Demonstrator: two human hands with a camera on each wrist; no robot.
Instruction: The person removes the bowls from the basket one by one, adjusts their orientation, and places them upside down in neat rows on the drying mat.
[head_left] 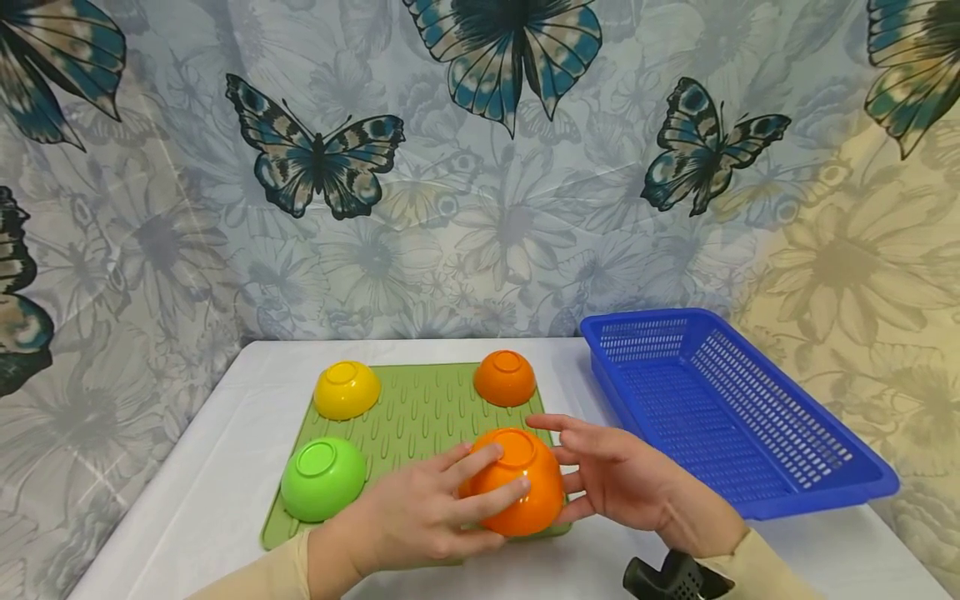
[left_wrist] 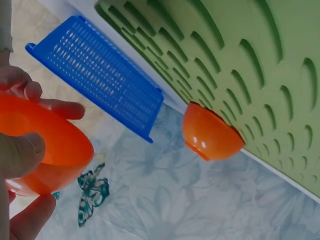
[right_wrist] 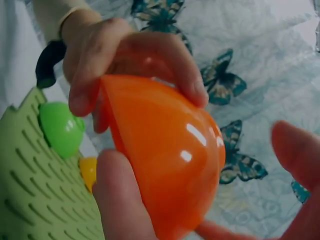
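Observation:
An orange bowl (head_left: 536,492) is held base up above the near right part of the green ribbed mat (head_left: 411,417). My left hand (head_left: 442,508) grips it, fingers spread over its outside. In the left wrist view my left thumb (left_wrist: 22,152) lies at the bowl's opening. My right hand (head_left: 622,475) is at the bowl's right side, its fingers extended and touching it, the uppermost finger standing off. The right wrist view shows a right fingertip (right_wrist: 117,180) at the rim and the bowl's glossy outer wall.
Upside down on the mat are a green bowl (head_left: 324,479) at near left, a yellow bowl (head_left: 347,390) at far left and a smaller dark orange bowl (head_left: 505,379) at far right. A blue perforated basket (head_left: 750,508) stands to the right on the white-covered table (head_left: 172,492). Butterfly-patterned cloth hangs behind.

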